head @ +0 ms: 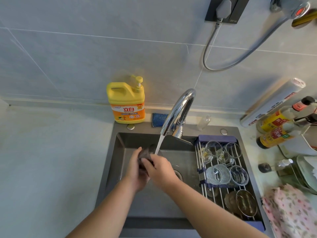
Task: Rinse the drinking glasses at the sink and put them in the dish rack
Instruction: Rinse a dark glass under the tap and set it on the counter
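Both hands are over the left part of the sink (109, 169) and together they hold one dark tinted drinking glass (145, 154). The left hand (135, 170) curls around the glass from the left side. The right hand (160, 167) lays its bent fingers over the near side of it, so both hands are gripping the glass. The glass is tilted with its mouth toward the far right, and the water stream (158, 143) from the chrome tap (180, 109) falls on its rim.

The dish rack (199, 170) lies across the right part of the sink. In its far end stand several small clear glasses (213, 148). In the middle lie a ribbed clear glass (217, 174) and, just right of it, a second clear glass (239, 175). At the near end are two brown tinted glasses (246, 205), lying on their sides.

On the worktop (51, 152) behind the sink stands a yellow detergent bottle (126, 102) with a pump, and right of it a blue sponge (159, 119) partly behind the tap. A small clear bottle (204, 122) lies right of the tap. At the far right are sauce bottles (274, 136) and a long roll (272, 102); at the near right lies a pink flowered cloth (291, 212).
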